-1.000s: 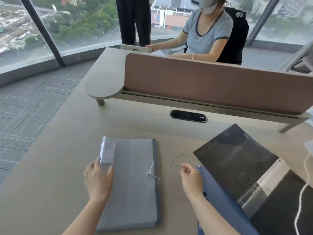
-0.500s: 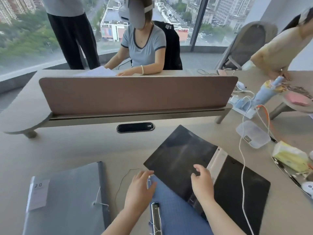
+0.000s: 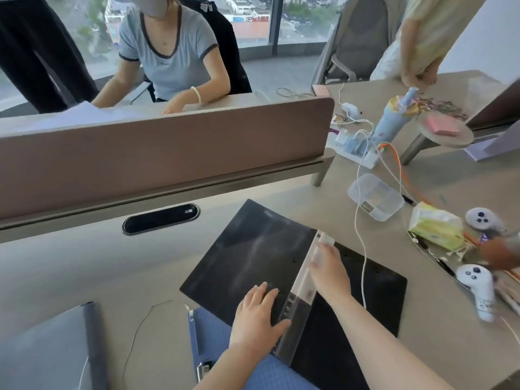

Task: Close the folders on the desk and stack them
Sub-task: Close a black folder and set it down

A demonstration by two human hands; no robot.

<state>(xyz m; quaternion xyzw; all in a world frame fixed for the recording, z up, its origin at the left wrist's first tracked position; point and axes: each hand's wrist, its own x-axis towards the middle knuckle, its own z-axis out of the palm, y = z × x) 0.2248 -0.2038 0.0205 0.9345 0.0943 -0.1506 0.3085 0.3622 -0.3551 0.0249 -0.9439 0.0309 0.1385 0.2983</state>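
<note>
Both hands rest on the open black folder (image 3: 253,249) on the desk (image 3: 70,263).

The left hand (image 3: 257,316) lies flat and open on the left cover; the right hand (image 3: 327,273) is on the clear spine (image 3: 302,291), fingers spread — gripping nothing. A blue folder (image 3: 213,344) lies partly under the black one, and a grey folder (image 3: 50,350) lies closed at the left, apart.

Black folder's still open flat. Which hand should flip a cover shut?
Probably the left. The left hand lies flat on the black folder's free left cover, while the right hand rests on the spine and a white cable crosses the right cover.
</note>
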